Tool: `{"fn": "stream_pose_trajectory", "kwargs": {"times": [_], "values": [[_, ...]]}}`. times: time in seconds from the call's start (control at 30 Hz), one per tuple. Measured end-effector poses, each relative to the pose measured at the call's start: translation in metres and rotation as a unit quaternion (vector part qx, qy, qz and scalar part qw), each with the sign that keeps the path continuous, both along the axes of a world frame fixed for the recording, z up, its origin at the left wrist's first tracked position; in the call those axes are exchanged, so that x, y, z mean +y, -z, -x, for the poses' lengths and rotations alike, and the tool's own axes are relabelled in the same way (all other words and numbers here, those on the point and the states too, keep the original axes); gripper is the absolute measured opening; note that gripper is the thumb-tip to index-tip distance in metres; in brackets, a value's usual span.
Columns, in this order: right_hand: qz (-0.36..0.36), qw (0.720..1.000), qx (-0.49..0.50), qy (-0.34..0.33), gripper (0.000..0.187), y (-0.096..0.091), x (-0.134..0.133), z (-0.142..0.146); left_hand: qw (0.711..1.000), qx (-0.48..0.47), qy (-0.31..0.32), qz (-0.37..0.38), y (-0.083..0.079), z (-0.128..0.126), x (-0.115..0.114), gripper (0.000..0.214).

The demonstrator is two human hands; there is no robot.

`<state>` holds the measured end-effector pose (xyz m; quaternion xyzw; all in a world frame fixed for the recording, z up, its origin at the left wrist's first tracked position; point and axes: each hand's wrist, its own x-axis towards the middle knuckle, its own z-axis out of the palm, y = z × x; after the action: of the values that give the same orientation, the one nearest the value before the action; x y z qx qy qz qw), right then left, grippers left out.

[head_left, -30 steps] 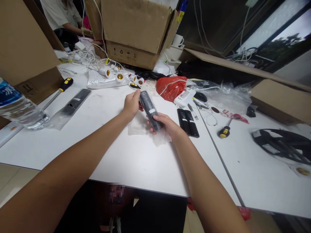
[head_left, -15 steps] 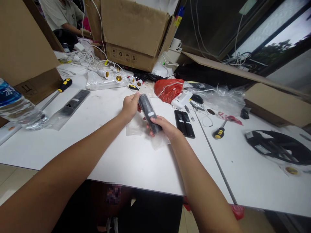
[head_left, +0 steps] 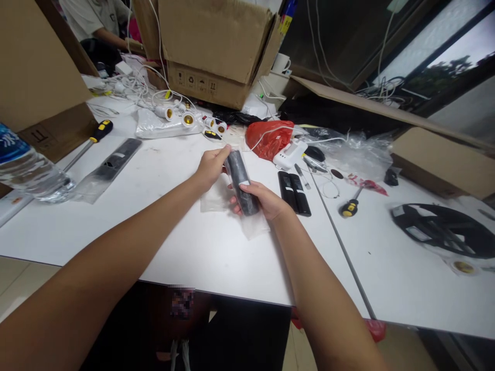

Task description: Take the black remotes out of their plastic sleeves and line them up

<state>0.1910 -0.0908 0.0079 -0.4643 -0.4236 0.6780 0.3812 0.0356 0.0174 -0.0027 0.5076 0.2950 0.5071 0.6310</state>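
Observation:
Both my hands hold a long black remote-like device (head_left: pixel 240 178) in a clear plastic sleeve above the white table (head_left: pixel 201 247). My left hand (head_left: pixel 211 167) pinches its far end with fingers closed. My right hand (head_left: pixel 263 200) grips its near end, thumb on top. A loose clear plastic bag (head_left: pixel 216 198) lies under and beside the device. Two more black devices (head_left: pixel 294 192) lie side by side just right of my right hand.
A bagged black remote (head_left: pixel 110 167) and a yellow-handled screwdriver (head_left: pixel 91 141) lie at left near a water bottle (head_left: pixel 27 172). Cardboard boxes (head_left: pixel 216 46), lamp sockets with cables (head_left: pixel 185 119), a red bag (head_left: pixel 268 138), a small screwdriver (head_left: pixel 350 206) and a black frame (head_left: pixel 444 232) surround. Another person sits at far left.
The device has tilted slightly more upright in my hands, and my left fingers have shifted onto its far tip. The view has moved a little.

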Motion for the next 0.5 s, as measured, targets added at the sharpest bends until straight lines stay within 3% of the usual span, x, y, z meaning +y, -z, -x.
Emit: {"fn": "stream_pose_trajectory", "kwargs": {"times": [0.2,0.37,0.5], "values": [[0.008,1.000,0.006,0.003,0.034,0.000,-0.001,0.002,0.992,0.035,-0.094,-0.074,0.003,0.001,0.002,0.043],[0.007,1.000,0.010,0.006,0.034,0.002,0.001,0.003,0.976,0.078,-0.155,-0.133,-0.006,0.004,0.000,0.039],[0.005,1.000,0.011,-0.005,0.035,0.003,0.001,0.001,0.964,0.094,-0.172,-0.177,-0.011,0.007,-0.006,0.034]]}}
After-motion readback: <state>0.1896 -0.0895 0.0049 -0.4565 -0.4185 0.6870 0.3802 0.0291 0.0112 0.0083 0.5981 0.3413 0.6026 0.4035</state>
